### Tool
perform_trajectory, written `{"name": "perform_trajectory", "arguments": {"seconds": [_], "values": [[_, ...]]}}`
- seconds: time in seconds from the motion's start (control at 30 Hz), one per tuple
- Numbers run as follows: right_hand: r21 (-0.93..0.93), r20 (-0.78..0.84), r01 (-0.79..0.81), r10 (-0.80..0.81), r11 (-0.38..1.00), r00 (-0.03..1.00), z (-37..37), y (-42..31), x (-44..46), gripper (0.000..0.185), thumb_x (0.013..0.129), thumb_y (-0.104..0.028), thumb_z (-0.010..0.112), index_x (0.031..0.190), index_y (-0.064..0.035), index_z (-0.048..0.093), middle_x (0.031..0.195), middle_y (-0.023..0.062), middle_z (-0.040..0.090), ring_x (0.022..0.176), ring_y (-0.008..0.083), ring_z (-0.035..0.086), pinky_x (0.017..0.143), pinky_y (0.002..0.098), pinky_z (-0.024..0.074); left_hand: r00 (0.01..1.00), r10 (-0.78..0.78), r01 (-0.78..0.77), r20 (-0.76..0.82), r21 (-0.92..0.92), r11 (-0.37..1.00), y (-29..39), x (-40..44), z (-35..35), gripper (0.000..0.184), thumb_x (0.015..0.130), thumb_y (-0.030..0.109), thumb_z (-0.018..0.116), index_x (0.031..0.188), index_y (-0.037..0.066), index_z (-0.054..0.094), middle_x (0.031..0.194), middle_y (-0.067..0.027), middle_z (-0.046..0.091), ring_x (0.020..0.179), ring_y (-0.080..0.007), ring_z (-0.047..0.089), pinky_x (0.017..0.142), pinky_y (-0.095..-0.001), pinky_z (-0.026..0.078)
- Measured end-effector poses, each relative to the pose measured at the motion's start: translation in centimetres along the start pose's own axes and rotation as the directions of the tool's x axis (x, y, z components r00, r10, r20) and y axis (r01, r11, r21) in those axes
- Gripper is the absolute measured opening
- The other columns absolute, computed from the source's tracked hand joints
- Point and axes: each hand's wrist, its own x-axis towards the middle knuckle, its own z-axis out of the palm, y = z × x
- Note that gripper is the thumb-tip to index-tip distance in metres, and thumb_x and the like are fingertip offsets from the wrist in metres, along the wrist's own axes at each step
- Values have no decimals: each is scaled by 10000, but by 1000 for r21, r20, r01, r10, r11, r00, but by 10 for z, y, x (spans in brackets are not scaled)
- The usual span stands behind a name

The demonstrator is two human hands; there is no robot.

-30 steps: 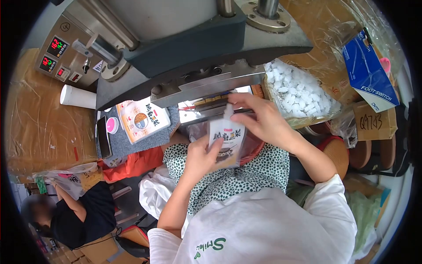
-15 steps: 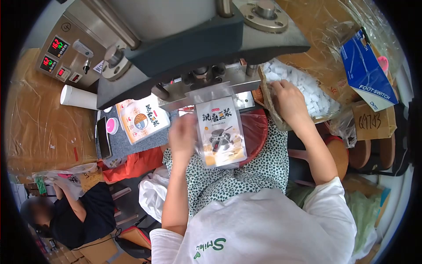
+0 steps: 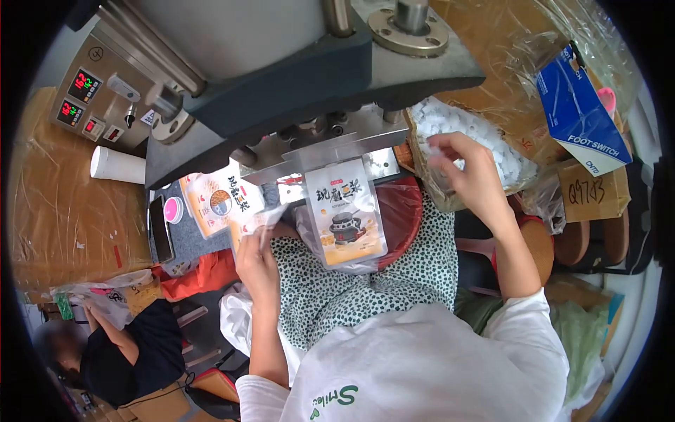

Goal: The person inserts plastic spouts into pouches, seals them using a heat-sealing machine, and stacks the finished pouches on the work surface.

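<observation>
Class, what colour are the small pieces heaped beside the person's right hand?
White; the small pieces by the right hand show best in the head view.

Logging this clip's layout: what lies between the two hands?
In the head view, a soy-milk pouch, the plastic-lined red basin and a corner of the box of white plastic pieces lie between left hand and right hand.

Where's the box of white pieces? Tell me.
The box is right of centre in the head view, by the right hand, between the machine and blue box.

White shirt [image 3: 443,362] — green lettering [image 3: 338,396]
</observation>
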Motion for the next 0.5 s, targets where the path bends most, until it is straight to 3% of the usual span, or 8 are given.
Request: {"name": "perform_trajectory", "arguments": {"seconds": [0.07, 0.13, 0.17, 0.2, 0.27, 0.37, 0.43, 0.5], "values": [[430, 177, -127, 55, 894, 983, 5, -33, -9, 241, 856, 6, 710, 1085, 45, 646, 1040, 113, 693, 886, 176, 685, 813, 306, 545, 999, 32, -32, -13, -67, 997, 29, -5, -7, 338, 727, -116, 616, 1037, 2, 679, 947, -186, 666, 886, -402, 641, 785, -458, 500], [627, 185, -83, -46, 774, 982, 30, -51, -15, 204, 870, 34, 701, 1067, 40, 645, 1116, 86, 662, 978, 130, 656, 859, 278, 542, 996, 92, -93, -13, -112, 989, 56, -6, -11, 359, 710, -136, 612, 1033, 3, 679, 950, -182, 667, 869, -394, 646, 763, -454, 507], [710, 239, -132, -60, 691, 969, 40, -57, -14, 193, 868, 45, 703, 1050, 35, 640, 1179, 110, 640, 1033, 153, 650, 896, 285, 539, 997, 72, -69, 24, -124, 990, 65, -6, -15, 366, 699, -136, 610, 1026, 11, 681, 941, -169, 668, 855, -379, 648, 760, -446, 511], [605, 149, 8, -122, 796, 981, 54, -56, -12, 271, 835, -30, 747, 1082, 22, 649, 999, 92, 689, 913, 164, 705, 844, 284, 564, 997, 53, -44, 60, -134, 990, 70, -6, -18, 373, 688, -136, 609, 1019, 19, 684, 931, -155, 668, 840, -364, 650, 756, -438, 515], [543, 72, 122, -190, 831, 979, 65, -61, -13, 275, 833, -49, 748, 1086, -2, 653, 987, 89, 692, 901, 182, 712, 811, 310, 566, 994, 96, -90, 50, -112, 990, 74, -5, -21, 378, 673, -128, 614, 1009, 28, 688, 915, -141, 665, 828, -343, 652, 738, -424, 518], [371, 25, 378, -416, 848, 909, 75, -57, -12, 259, 830, -60, 747, 1070, -12, 661, 979, 92, 696, 901, 201, 716, 797, 337, 564, 977, 205, -197, 56, -125, 972, 75, -5, -20, 383, 651, -114, 623, 995, 39, 693, 897, -131, 662, 829, -324, 654, 715, -410, 517], [411, 122, 278, -355, 868, 927, 74, -57, -14, 266, 829, -67, 746, 1072, -8, 656, 978, 106, 698, 913, 216, 715, 806, 352, 563, 961, 268, -253, 61, -186, 949, 75, -3, -15, 276, 706, -89, 653, 956, 21, 690, 868, -131, 662, 778, -332, 653, 678, -408, 515], [466, 186, 157, -270, 871, 945, 75, -53, -15, 284, 832, -76, 746, 1088, -2, 649, 995, 122, 699, 930, 233, 714, 816, 361, 563, 961, 193, -129, 198, -297, 946, 80, -3, -9, 191, 777, -47, 666, 959, 4, 697, 843, -127, 663, 747, -337, 644, 670, -361, 511]]}}
